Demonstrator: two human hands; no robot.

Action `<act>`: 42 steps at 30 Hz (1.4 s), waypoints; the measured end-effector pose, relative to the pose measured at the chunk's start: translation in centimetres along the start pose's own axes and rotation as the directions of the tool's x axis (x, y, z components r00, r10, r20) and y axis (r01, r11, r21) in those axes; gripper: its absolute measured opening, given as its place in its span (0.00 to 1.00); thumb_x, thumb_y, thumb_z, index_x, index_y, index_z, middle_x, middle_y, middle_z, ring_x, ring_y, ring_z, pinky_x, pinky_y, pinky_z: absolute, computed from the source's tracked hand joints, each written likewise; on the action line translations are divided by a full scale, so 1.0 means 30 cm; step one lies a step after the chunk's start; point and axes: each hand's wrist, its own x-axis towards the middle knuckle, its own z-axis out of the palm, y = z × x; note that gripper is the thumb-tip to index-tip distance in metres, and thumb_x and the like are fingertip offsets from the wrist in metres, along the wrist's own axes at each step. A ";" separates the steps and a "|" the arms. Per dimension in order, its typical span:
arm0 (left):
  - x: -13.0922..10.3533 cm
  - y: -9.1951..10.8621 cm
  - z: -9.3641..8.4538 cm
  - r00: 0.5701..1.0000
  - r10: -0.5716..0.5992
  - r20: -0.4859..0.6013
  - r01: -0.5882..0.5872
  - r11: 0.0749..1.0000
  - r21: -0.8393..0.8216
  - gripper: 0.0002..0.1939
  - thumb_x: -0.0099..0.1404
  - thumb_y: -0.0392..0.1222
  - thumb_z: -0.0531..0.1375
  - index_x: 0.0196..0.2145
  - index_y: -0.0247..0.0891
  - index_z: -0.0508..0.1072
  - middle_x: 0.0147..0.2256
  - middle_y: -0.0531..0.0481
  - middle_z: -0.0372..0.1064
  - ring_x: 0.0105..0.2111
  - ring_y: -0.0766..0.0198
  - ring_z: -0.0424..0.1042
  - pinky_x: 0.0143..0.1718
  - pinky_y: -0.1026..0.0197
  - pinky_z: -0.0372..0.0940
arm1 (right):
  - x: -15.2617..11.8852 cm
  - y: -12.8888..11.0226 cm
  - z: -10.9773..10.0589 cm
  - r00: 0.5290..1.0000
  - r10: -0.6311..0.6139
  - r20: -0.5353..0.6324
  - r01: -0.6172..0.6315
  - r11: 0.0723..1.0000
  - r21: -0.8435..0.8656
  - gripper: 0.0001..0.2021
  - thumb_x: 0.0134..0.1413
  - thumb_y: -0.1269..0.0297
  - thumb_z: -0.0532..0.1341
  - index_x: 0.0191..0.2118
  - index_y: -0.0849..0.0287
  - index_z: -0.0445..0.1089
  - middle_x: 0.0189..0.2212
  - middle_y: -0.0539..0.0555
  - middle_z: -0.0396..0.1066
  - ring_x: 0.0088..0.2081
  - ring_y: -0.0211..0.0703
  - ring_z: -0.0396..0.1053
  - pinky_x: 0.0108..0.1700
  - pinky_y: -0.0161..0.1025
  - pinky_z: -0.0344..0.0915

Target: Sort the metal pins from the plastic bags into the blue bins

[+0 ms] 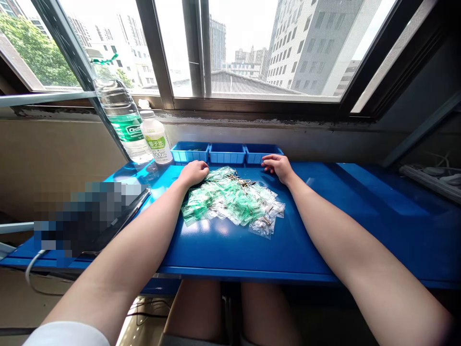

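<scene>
My left hand (195, 172) rests at the back left edge of a heap of small clear and green plastic bags (230, 197). Its fingers curl away from me and are mostly hidden, so their hold cannot be made out. On the other side of the heap, my right hand (278, 168) lies just in front of the right blue bin (264, 153). The fingers of that hand are loosely bent and apart, with nothing seen in them. Small metal pieces (242, 180) lie on top at the back of the heap, and some bags hold metal parts.
Beside the right bin stand a middle blue bin (226, 154) and a left blue bin (190, 153). A large water bottle (124, 120) and a white bottle (157, 138) are at the back left. A dark flat device (118, 216), partly blurred, lies left on the blue table (230, 250).
</scene>
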 end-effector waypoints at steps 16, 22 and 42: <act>0.001 -0.003 0.002 1.000 0.011 0.000 -0.011 1.000 0.006 0.19 0.59 0.46 0.50 0.39 0.41 0.77 0.43 0.45 0.75 0.43 0.54 0.72 0.44 0.58 0.65 | -0.046 -0.082 0.177 0.836 -0.227 0.500 0.424 0.846 -0.325 0.17 0.49 0.70 0.57 0.44 0.54 0.77 0.55 0.55 0.66 0.56 0.50 0.64 0.59 0.43 0.58; -0.002 -0.001 -0.001 1.000 0.005 0.004 -0.005 1.000 -0.003 0.18 0.58 0.45 0.51 0.39 0.40 0.78 0.43 0.46 0.75 0.43 0.54 0.72 0.44 0.59 0.66 | -0.058 -0.113 0.185 0.811 -0.159 0.564 0.431 0.813 -0.391 0.14 0.51 0.67 0.58 0.42 0.53 0.79 0.52 0.53 0.71 0.58 0.53 0.62 0.62 0.49 0.52; -0.002 0.000 -0.001 1.000 0.008 0.000 -0.008 1.000 0.004 0.19 0.58 0.45 0.50 0.39 0.40 0.78 0.43 0.45 0.74 0.43 0.53 0.72 0.44 0.58 0.65 | -0.060 -0.094 0.186 0.820 -0.226 0.526 0.486 0.759 -0.432 0.15 0.52 0.64 0.59 0.44 0.52 0.78 0.54 0.54 0.69 0.57 0.53 0.63 0.63 0.51 0.49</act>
